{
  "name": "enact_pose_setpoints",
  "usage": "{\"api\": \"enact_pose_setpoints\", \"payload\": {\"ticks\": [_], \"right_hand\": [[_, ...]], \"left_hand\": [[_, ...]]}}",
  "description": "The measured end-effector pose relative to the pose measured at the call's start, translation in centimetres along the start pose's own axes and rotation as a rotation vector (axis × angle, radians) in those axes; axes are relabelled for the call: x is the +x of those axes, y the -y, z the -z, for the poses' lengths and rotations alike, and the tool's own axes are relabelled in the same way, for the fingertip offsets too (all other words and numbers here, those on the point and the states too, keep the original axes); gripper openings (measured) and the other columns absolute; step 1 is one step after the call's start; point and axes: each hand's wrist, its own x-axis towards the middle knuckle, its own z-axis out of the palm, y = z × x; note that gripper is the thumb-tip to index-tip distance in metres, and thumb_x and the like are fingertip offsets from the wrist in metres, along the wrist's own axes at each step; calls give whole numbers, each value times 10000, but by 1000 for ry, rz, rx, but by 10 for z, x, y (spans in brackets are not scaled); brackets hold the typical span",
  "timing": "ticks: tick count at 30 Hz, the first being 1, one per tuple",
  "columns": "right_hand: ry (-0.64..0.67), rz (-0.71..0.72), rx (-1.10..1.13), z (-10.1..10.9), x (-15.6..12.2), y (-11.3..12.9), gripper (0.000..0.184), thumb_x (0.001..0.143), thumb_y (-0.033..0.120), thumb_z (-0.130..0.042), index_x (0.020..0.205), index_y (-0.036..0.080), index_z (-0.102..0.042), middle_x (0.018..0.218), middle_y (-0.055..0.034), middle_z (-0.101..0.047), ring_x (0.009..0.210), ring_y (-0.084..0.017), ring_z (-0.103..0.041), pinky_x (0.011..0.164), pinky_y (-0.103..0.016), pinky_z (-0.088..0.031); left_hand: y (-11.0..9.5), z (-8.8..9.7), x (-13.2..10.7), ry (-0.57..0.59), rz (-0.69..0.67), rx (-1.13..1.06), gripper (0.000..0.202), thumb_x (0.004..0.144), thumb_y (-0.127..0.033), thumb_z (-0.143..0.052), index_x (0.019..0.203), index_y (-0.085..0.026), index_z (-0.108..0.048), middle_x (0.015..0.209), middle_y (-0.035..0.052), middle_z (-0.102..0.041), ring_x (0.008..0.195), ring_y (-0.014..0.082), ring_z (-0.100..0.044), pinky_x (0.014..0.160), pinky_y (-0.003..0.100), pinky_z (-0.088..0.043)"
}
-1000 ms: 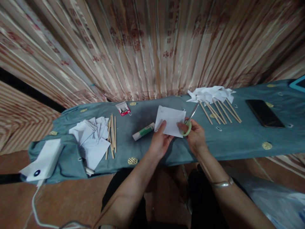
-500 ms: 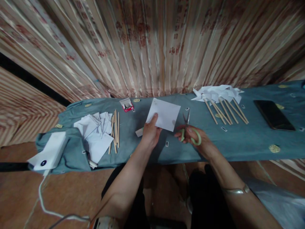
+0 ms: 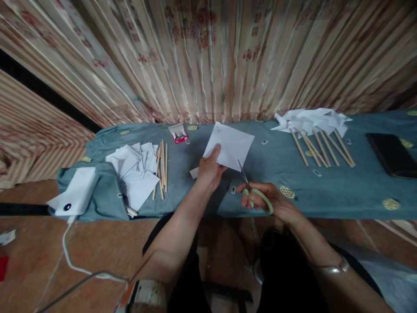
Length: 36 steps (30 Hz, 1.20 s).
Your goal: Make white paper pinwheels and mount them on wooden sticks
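Observation:
My left hand (image 3: 211, 170) pinches a square sheet of white paper (image 3: 230, 143) by its lower left side, thumb on top and fingers underneath. In my right hand (image 3: 260, 195) is a pair of scissors (image 3: 265, 201) with light green handles, my fingers through the loops. The scissors' blades point up and left, with their tips at the paper's lower right corner; whether they touch it I cannot tell. A small pale strip (image 3: 194, 173) shows on the cloth, partly behind my left hand.
On the cloth (image 3: 202, 204) lie a pile of white papers (image 3: 140, 191), several wooden sticks (image 3: 166, 167) and a red box of small metal pins (image 3: 179, 135). Farther right are paper pinwheels (image 3: 312, 121) on sticks and a black phone (image 3: 391, 154). A white power strip (image 3: 80, 187) sits at left.
The scissors have swung left, bringing their tips to the paper's lower right corner. My left hand still holds the sheet. The whole view has shifted slightly.

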Motion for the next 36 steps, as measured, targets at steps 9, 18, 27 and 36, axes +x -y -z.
{"api": "enact_pose_setpoints", "payload": {"ticks": [9, 18, 27, 36], "right_hand": [[-28, -33, 40, -5, 0, 8, 441, 636, 560, -777, 826, 164, -739, 592, -25, -672, 472, -109, -543, 428, -216, -420], [-23, -4, 63, -5, 0, 9, 416, 637, 536, -789, 819, 166, -741, 569, -13, -659, 455, -104, -527, 409, -217, -391], [-45, -42, 76, -5, 0, 11, 365, 616, 489, -808, 796, 181, -735, 548, -1, -652, 449, -104, -521, 409, -221, -396], [-60, -100, 103, -7, 1, 14, 372, 529, 428, -873, 780, 185, -745, 529, 12, -648, 449, -93, -534, 423, -202, -418]], "left_hand": [[-1, -1, -1, -23, -3, 14, 142, 775, -229, -731, 855, -124, -678, 901, 85, -756, 996, 236, -698, 937, 386, -518], [1, 0, -1, -24, -15, 5, 114, 793, -208, -712, 857, -121, -677, 887, 88, -755, 974, 238, -703, 928, 392, -525], [1, 0, -1, -34, 3, 14, 108, 778, -216, -724, 830, -133, -678, 898, 83, -753, 997, 241, -691, 924, 392, -522], [0, 1, -1, -20, -8, 2, 128, 783, -209, -720, 873, -130, -677, 912, 82, -756, 951, 220, -705, 911, 369, -531]]}}
